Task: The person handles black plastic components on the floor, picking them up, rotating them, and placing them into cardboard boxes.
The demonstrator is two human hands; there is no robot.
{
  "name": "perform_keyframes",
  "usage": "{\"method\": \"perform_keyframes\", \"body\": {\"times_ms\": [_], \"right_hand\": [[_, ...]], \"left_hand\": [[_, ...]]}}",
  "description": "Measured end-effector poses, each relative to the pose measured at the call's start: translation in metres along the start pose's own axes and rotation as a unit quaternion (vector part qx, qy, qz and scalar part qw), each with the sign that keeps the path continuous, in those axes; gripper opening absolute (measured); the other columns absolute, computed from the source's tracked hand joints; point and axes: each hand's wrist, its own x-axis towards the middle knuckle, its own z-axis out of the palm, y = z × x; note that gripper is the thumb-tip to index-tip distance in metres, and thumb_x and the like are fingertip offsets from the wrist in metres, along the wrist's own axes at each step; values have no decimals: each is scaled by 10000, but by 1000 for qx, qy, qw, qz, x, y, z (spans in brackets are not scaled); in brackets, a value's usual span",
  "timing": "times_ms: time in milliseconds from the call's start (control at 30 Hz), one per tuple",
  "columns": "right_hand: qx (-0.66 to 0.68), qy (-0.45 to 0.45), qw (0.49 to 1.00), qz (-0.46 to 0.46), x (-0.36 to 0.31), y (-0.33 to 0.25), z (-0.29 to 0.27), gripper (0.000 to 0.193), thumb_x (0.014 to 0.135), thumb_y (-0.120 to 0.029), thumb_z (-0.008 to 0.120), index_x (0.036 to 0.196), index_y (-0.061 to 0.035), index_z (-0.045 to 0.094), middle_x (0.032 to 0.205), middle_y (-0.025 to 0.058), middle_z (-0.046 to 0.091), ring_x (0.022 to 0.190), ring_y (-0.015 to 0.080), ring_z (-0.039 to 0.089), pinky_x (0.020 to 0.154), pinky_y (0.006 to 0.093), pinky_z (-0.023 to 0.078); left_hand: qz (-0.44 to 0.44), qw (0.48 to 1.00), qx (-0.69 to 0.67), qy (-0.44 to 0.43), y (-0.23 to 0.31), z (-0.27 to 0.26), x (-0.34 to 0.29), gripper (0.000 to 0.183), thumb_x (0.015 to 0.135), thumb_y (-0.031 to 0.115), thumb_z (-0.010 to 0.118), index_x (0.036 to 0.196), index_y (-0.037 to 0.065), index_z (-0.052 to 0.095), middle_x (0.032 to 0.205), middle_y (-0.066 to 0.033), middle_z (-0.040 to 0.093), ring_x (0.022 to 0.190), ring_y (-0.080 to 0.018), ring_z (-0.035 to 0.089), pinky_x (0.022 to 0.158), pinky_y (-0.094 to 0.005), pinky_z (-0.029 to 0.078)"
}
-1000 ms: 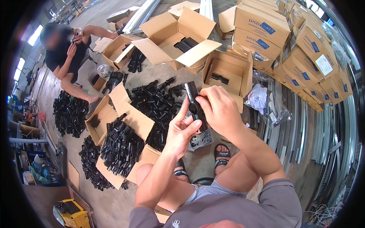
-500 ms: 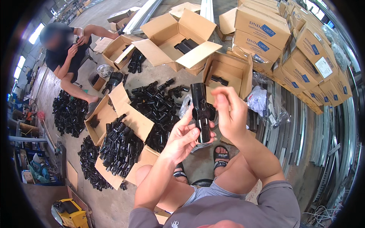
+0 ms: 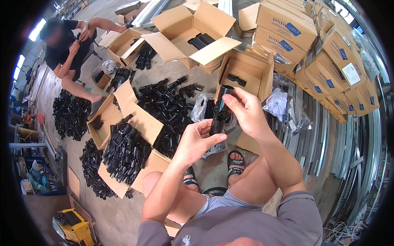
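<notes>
A glossy black tubular fitting (image 3: 218, 122) with holes along its side is held up before me, slightly tilted. My left hand (image 3: 198, 141) wraps its lower end, thumb across the front. Around its upper end the fingers of my right hand (image 3: 247, 111) are closed, thumb on the near side. Just beyond it, an open carton (image 3: 266, 82) contains similar black parts. To the left, many black fittings (image 3: 162, 104) lie heaped on the floor, and another heap (image 3: 126, 153) fills an open carton (image 3: 143, 123).
A co-worker (image 3: 65, 49) sits at far left, handling a small dark part. A large open carton (image 3: 172, 28) stands ahead. Stacked sealed cartons (image 3: 287, 24) rest on a pallet at right, beside long metal profiles (image 3: 324, 139). A yellow machine (image 3: 76, 227) is at lower left.
My right hand, held apart beside the fitting before, has closed on its upper end. The fitting has tilted and turned. My left hand has stayed on the lower end.
</notes>
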Motion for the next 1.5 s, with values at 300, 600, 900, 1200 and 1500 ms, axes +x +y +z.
{"method": "perform_keyframes", "body": {"times_ms": [300, 600, 900, 1200, 1500], "right_hand": [[-39, 5, 999, 1, 1, 2, 1, 262, 988, -235, 633, 998, 27, 624, 792, -26, 587, 728, 24, 475, 636, 217, 408], [-16, 12, 1000, 6, 6, 8, 1, 325, 1024, -295, 557, 1054, 19, 635, 885, 25, 657, 763, 64, 569, 692, 233, 455], [-617, -279, 718, 162, 33, 199, -5, 287, 956, -236, 513, 1020, -9, 676, 1012, 207, 709, 957, 397, 676, 815, 484, 542], [-730, -114, 650, 176, 85, 374, -48, 249, 912, -170, 499, 1053, -36, 655, 1094, 166, 670, 1046, 337, 652, 871, 460, 534], [-752, -114, 641, 102, 93, 425, -66, 278, 919, -172, 498, 1109, -15, 627, 1199, 194, 609, 1169, 339, 578, 965, 466, 483]], "left_hand": [[26, 1000, 2, -16, -1, 1, 1, 336, 847, 24, 761, 1147, -64, 637, 1042, -41, 688, 943, -72, 623, 888, -246, 505], [32, 997, 71, 5, 2, -13, 1, 214, 865, 7, 730, 1059, -41, 653, 958, -3, 675, 874, -48, 583, 796, -226, 490], [90, 816, 501, 273, 16, -66, 13, 355, 753, 220, 739, 1027, -5, 714, 902, -216, 705, 870, -369, 687, 778, -434, 531], [38, 826, 519, 216, 26, -38, 17, 255, 751, 204, 753, 917, 26, 678, 826, -228, 691, 787, -398, 696, 725, -481, 562], [63, 835, 490, 244, 28, -53, 18, 265, 768, 213, 749, 908, 5, 661, 776, -235, 682, 749, -409, 689, 678, -492, 551]]}}
